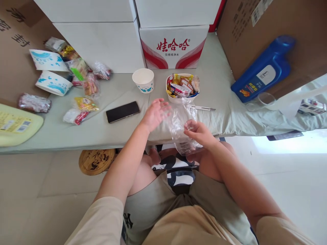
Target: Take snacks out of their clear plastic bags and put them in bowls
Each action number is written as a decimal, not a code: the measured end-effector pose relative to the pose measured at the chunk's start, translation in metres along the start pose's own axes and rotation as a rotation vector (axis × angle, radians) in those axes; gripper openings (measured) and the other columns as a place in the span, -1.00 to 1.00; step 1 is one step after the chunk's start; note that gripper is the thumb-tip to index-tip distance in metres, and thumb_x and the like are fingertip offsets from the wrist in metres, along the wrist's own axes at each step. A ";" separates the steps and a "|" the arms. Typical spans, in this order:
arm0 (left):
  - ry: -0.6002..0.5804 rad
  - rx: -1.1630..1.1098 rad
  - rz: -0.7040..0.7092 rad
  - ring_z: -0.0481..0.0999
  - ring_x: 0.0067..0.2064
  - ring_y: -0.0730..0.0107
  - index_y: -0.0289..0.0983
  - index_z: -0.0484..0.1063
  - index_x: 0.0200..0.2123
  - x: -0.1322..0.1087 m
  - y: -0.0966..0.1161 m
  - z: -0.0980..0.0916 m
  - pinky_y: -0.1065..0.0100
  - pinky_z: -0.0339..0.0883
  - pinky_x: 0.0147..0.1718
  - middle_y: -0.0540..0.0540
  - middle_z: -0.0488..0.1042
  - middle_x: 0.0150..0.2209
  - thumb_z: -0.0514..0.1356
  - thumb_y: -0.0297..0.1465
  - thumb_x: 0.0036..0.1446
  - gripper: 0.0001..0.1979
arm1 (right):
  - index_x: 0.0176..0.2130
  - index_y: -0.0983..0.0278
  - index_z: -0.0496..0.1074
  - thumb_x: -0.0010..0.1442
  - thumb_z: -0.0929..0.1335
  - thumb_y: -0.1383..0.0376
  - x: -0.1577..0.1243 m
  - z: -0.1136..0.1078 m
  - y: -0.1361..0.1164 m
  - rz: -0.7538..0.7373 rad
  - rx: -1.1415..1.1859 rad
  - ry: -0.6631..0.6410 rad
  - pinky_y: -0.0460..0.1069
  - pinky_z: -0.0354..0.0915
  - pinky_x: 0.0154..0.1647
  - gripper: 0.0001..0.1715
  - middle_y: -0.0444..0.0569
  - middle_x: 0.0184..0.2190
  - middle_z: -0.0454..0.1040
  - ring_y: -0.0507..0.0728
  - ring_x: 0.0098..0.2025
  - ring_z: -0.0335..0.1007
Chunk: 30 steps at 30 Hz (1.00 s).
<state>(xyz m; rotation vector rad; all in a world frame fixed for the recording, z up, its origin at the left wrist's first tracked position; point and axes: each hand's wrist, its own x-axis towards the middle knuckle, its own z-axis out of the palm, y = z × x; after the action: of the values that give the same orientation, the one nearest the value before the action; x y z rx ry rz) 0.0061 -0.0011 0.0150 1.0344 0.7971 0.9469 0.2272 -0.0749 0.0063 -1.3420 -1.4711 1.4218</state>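
My right hand (200,133), thumb and fingertips pinched together, grips a clear plastic bag (182,126) that hangs crinkled over the table's front edge. To its left, my left hand (156,115) is held with fingers spread, slightly blurred; its fingertips come close to the bag's upper left side, and whether they touch it I cannot tell. Just behind the bag sits a paper bowl (178,100) filled with wrapped snacks (182,86). A utility knife (204,108) lies in front of that bowl, its handle partly behind the plastic. Another paper bowl (143,81) stands upright beyond my left hand.
A black phone (123,111) lies left of my left hand. Farther left are wrapped snacks (87,103) and two tipped paper bowls (53,82). White cartons (175,47) line the back. At right, a blue bottle (264,69) leans near a cardboard box (276,30).
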 end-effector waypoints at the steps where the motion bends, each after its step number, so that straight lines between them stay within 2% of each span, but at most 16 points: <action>1: -0.044 -0.012 -0.059 0.54 0.13 0.10 -0.15 0.27 0.09 0.001 -0.004 0.004 0.11 0.47 0.02 -0.26 0.47 0.11 0.26 0.04 0.04 -0.37 | -0.31 0.22 0.33 -0.01 0.46 0.10 0.001 0.001 0.000 0.021 0.059 0.093 -0.11 0.16 -0.56 -0.64 -0.23 -0.44 0.38 -0.09 -0.57 0.17; 3: -0.166 0.033 -0.153 0.58 0.10 0.05 -0.12 0.12 0.27 -0.001 -0.012 0.017 0.08 0.49 0.00 -0.30 0.51 0.10 0.38 -0.02 -0.03 -0.14 | -0.27 0.20 0.30 -0.06 0.48 0.06 0.002 0.003 0.001 0.062 0.154 0.214 -0.10 0.20 -0.54 -0.55 -0.25 -0.45 0.39 -0.07 -0.56 0.22; 4: -0.185 0.085 -0.160 0.61 0.05 0.07 -0.08 -0.02 0.37 -0.003 -0.015 0.024 0.08 0.49 -0.02 -0.28 0.54 0.06 0.42 -0.11 -0.04 0.00 | -0.21 0.19 0.29 -0.07 0.48 0.04 0.003 0.003 0.002 0.080 0.189 0.240 -0.09 0.23 -0.52 -0.50 -0.25 -0.45 0.42 -0.05 -0.55 0.25; 6: -0.120 0.200 -0.113 0.67 -0.09 0.17 -0.02 -0.31 0.46 -0.008 -0.019 0.037 0.11 0.51 -0.08 -0.20 0.59 -0.04 0.41 -0.25 0.03 0.14 | -0.03 0.16 0.24 -0.05 0.47 0.03 0.003 0.002 0.004 0.094 0.236 0.274 -0.06 0.29 -0.48 -0.34 -0.26 -0.45 0.46 -0.02 -0.54 0.32; 8: -0.042 0.290 -0.056 0.68 -0.23 0.29 0.02 -0.44 0.47 -0.010 -0.019 0.043 0.15 0.53 -0.14 -0.14 0.61 -0.11 0.32 -0.33 0.13 0.11 | 0.16 0.14 0.12 -0.02 0.45 0.03 0.001 -0.001 0.006 0.075 0.241 0.319 -0.02 0.32 -0.45 -0.16 -0.24 -0.42 0.50 0.03 -0.52 0.39; 10: -0.013 0.338 -0.031 0.67 -0.31 0.36 0.03 -0.38 0.47 -0.010 -0.015 0.042 0.19 0.54 -0.19 -0.11 0.62 -0.13 0.24 -0.37 0.18 0.00 | 0.28 0.11 0.00 0.04 0.44 0.05 0.000 -0.005 0.009 0.029 0.212 0.372 0.03 0.35 -0.42 -0.05 -0.20 -0.39 0.50 0.07 -0.50 0.42; 12: -0.001 0.358 -0.021 0.66 -0.33 0.39 0.00 -0.23 0.45 -0.009 -0.013 0.038 0.23 0.55 -0.21 -0.08 0.64 -0.16 0.21 -0.37 0.20 -0.12 | 0.33 0.07 -0.05 0.10 0.42 0.05 -0.002 -0.009 0.011 -0.025 0.185 0.402 0.08 0.38 -0.38 -0.04 -0.17 -0.36 0.49 0.09 -0.47 0.44; 15: 0.013 0.396 0.010 0.65 -0.30 0.40 -0.11 0.15 0.29 -0.008 -0.013 0.032 0.25 0.54 -0.19 -0.09 0.64 -0.18 0.16 -0.30 0.24 -0.44 | 0.24 0.02 0.07 0.18 0.39 0.05 -0.004 -0.012 0.013 -0.126 0.176 0.406 0.09 0.41 -0.29 -0.26 -0.20 -0.36 0.45 0.08 -0.45 0.45; 17: 0.021 0.444 0.063 0.64 -0.22 0.38 -0.21 0.40 0.01 -0.010 -0.015 0.031 0.26 0.52 -0.16 -0.13 0.62 -0.17 0.12 -0.25 0.26 -0.70 | 0.11 0.05 0.19 0.22 0.36 0.05 -0.006 -0.011 0.013 -0.197 0.174 0.379 0.08 0.41 -0.23 -0.48 -0.21 -0.37 0.43 0.07 -0.43 0.45; 18: 0.023 0.468 0.097 0.62 -0.19 0.36 -0.24 0.45 -0.12 -0.011 -0.016 0.031 0.26 0.51 -0.14 -0.15 0.61 -0.18 0.10 -0.24 0.26 -0.74 | 0.05 0.07 0.24 0.23 0.34 0.06 -0.007 -0.010 0.012 -0.225 0.162 0.358 0.08 0.41 -0.20 -0.58 -0.21 -0.38 0.43 0.06 -0.40 0.45; 20: -0.004 0.518 0.158 0.58 -0.12 0.32 -0.27 0.50 -0.19 -0.013 -0.016 0.031 0.27 0.49 -0.12 -0.16 0.57 -0.18 0.13 -0.23 0.22 -0.74 | -0.04 0.11 0.34 0.23 0.34 0.09 -0.009 -0.009 0.012 -0.268 0.100 0.297 0.08 0.40 -0.15 -0.69 -0.16 -0.35 0.45 0.09 -0.31 0.47; 22: -0.063 0.613 0.193 0.54 -0.08 0.31 -0.26 0.51 -0.02 -0.015 -0.015 0.030 0.30 0.48 -0.12 -0.15 0.54 -0.13 0.25 -0.26 0.11 -0.63 | -0.02 0.13 0.42 0.18 0.38 0.13 -0.009 -0.010 0.015 -0.300 0.001 0.234 0.08 0.39 -0.11 -0.64 -0.10 -0.29 0.47 0.12 -0.22 0.47; 24: -0.088 0.785 0.208 0.51 -0.13 0.35 -0.22 0.47 0.11 -0.016 -0.014 0.029 0.33 0.47 -0.15 -0.11 0.49 -0.12 0.31 -0.35 0.03 -0.48 | 0.08 0.14 0.44 0.12 0.41 0.18 -0.008 -0.012 0.019 -0.305 -0.148 0.216 0.10 0.39 -0.09 -0.50 -0.09 -0.29 0.45 0.15 -0.21 0.44; 25: -0.076 0.884 0.211 0.50 -0.19 0.38 -0.22 0.50 0.08 -0.016 -0.013 0.028 0.33 0.45 -0.17 -0.08 0.47 -0.16 0.31 -0.38 0.03 -0.51 | 0.11 0.14 0.45 0.11 0.41 0.22 -0.006 -0.013 0.022 -0.290 -0.240 0.231 0.12 0.39 -0.08 -0.46 -0.08 -0.30 0.43 0.16 -0.23 0.43; 27: -0.026 1.042 0.221 0.45 -0.30 0.42 -0.24 0.58 -0.11 -0.016 -0.013 0.027 0.31 0.43 -0.18 -0.04 0.42 -0.27 0.24 -0.39 0.12 -0.74 | 0.04 0.16 0.53 0.15 0.38 0.25 -0.004 -0.015 0.026 -0.245 -0.449 0.288 0.15 0.39 -0.06 -0.56 -0.03 -0.30 0.40 0.19 -0.22 0.42; 30: 0.033 1.050 0.291 0.47 -0.25 0.36 -0.25 0.54 -0.36 -0.015 -0.012 0.026 0.24 0.41 -0.09 -0.08 0.41 -0.26 0.20 -0.34 0.15 -0.86 | -0.19 0.19 0.61 0.23 0.36 0.22 -0.003 -0.014 0.026 -0.253 -0.696 0.405 0.24 0.35 0.07 -0.77 0.13 -0.12 0.40 0.31 -0.03 0.41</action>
<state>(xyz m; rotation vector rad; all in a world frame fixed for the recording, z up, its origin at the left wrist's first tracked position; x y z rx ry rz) 0.0268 -0.0260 0.0134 2.0855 1.2327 0.7638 0.2465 -0.0771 -0.0160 -1.6434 -1.8362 0.4332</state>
